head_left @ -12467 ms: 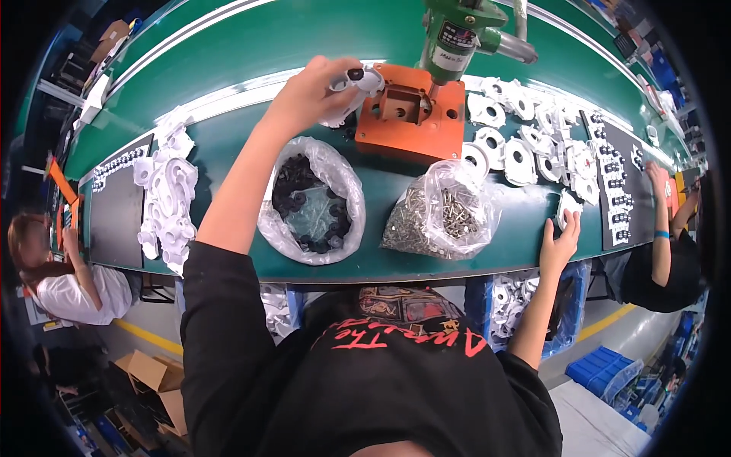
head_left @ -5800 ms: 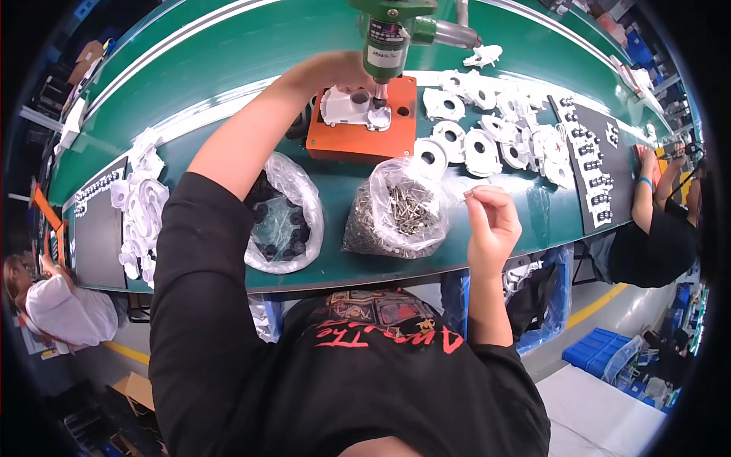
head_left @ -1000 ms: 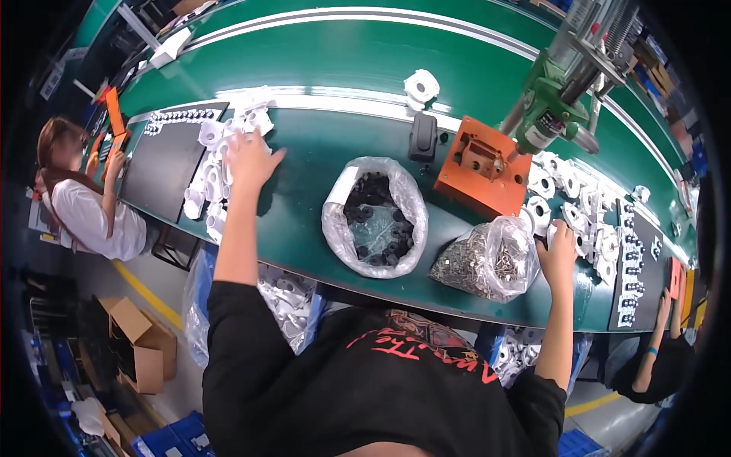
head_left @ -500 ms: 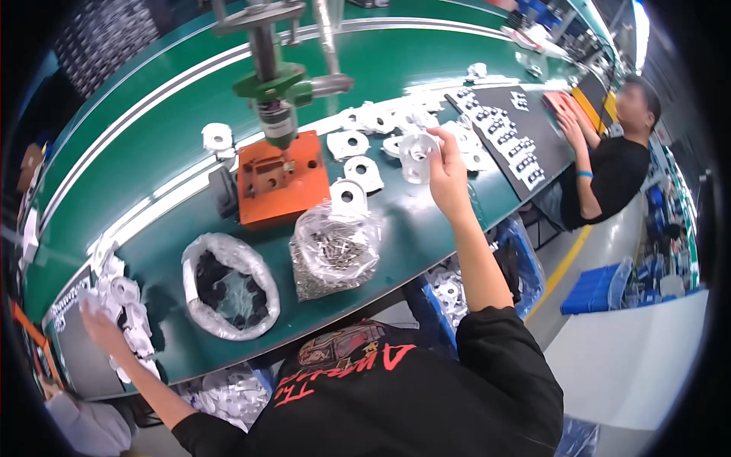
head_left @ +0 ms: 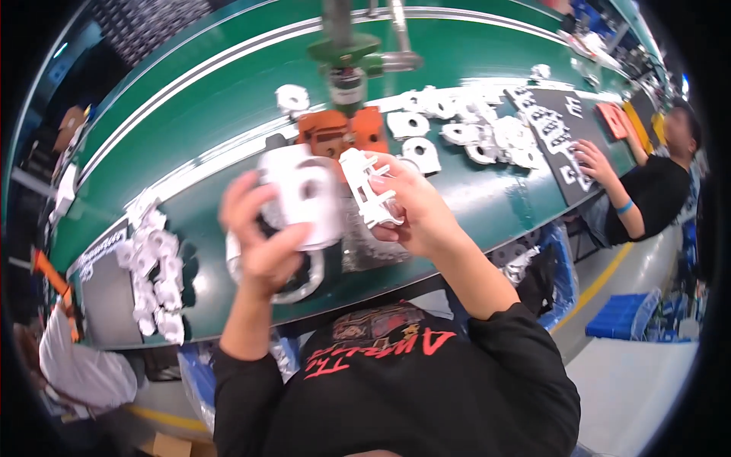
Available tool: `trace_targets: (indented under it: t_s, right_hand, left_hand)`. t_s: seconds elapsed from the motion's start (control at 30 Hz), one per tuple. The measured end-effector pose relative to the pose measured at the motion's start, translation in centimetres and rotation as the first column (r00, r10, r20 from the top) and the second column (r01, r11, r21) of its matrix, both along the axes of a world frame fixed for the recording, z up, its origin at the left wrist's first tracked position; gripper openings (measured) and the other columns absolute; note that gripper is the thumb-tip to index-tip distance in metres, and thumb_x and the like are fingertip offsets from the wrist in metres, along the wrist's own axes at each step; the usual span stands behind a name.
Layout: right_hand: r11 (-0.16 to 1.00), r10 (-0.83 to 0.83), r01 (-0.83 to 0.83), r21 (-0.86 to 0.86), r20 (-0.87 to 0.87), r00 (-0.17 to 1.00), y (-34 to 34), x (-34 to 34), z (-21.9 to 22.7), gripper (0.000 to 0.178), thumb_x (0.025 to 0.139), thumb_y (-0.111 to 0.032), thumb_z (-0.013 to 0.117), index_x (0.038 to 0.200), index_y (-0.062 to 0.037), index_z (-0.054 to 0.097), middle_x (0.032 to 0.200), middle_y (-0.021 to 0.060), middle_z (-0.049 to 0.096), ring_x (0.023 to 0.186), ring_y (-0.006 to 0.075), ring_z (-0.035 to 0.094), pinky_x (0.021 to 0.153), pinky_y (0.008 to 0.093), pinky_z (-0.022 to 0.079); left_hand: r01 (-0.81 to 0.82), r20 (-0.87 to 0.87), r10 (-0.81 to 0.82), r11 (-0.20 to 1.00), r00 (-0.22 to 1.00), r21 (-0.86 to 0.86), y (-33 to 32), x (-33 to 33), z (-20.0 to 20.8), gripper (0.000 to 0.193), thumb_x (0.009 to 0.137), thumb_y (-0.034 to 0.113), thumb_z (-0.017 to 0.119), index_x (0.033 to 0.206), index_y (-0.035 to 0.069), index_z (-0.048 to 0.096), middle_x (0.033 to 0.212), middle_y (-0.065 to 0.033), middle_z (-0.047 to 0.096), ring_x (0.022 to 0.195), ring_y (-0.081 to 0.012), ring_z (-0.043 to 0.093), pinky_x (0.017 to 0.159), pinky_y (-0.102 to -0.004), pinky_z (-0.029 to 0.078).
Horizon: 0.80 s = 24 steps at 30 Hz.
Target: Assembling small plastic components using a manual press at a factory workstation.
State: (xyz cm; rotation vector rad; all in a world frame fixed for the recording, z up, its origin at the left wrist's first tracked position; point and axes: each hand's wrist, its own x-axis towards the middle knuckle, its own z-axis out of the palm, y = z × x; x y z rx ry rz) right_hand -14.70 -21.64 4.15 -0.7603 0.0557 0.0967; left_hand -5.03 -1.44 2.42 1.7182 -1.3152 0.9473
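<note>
My left hand (head_left: 263, 240) grips a white plastic housing (head_left: 308, 199) with a round hole in its face; both are smeared by motion. Close beside it, my right hand (head_left: 417, 204) holds a white plastic bracket (head_left: 363, 190) with open slots and short prongs, tilted, between thumb and fingers. A small gap separates the two parts. Behind them stands an orange fixture (head_left: 372, 126) under the green and grey head of a press (head_left: 346, 80). My hands and the parts cover much of a clear bag of small metal pins (head_left: 373, 251) and a plastic-lined ring-shaped container (head_left: 308, 286).
More white housings (head_left: 415, 152) lie right of the fixture, with another heap (head_left: 156, 266) at the left. Small white parts stand on a dark mat (head_left: 552, 126) at the right, where a co-worker's hand (head_left: 594, 161) reaches in. Blue-lined bins sit below the bench edge.
My left hand has come from the left heap to the middle, now with a housing. My right hand has moved left and nearer with its white part. The view has shifted.
</note>
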Motion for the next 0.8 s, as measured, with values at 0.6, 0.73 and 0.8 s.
trace_targets:
  t_s: [0.6,0.73,0.8]
  right_hand:
    - [0.98,-0.131,0.118,-0.161,-0.068,0.989,4.7,0.3,-2.3,0.037,0.096,-0.037,0.036,0.119,-0.0097,0.044,0.095,0.008,0.058,0.078,0.0179,0.061,0.044,0.0346,0.051]
    - [0.98,-0.099,0.087,-0.177,-0.061,0.993,4.6,0.3,-2.4,0.035,0.096,-0.036,0.036,0.116,-0.0092,0.044,0.09,0.0081,0.058,0.073,0.0188,0.061,0.044,0.033,0.052]
    - [0.979,-0.091,0.078,-0.188,-0.061,0.994,4.7,0.1,-2.0,0.035,0.096,-0.035,0.036,0.118,-0.0088,0.043,0.09,0.0082,0.058,0.073,0.0185,0.061,0.042,0.0332,0.051]
  left_hand:
    - [0.147,-0.407,-0.228,0.964,0.884,-0.222,-3.7,-1.7,-2.4,0.031,0.08,0.001,0.061,0.109,0.01,0.054,0.122,-0.0195,0.044,0.107,-0.0297,0.049,0.086,-0.0375,0.043]
    - [0.193,-0.5,-0.32,0.937,0.805,-0.29,-3.3,-2.5,-2.9,0.03,0.081,-0.001,0.06,0.109,0.01,0.055,0.119,-0.0175,0.045,0.096,-0.0261,0.055,0.081,-0.0331,0.046]
    - [0.202,-0.388,-0.312,0.933,0.867,-0.299,-3.3,-2.3,-3.2,0.027,0.083,0.0,0.059,0.108,0.009,0.055,0.116,-0.0167,0.043,0.096,-0.0249,0.055,0.081,-0.0327,0.046]
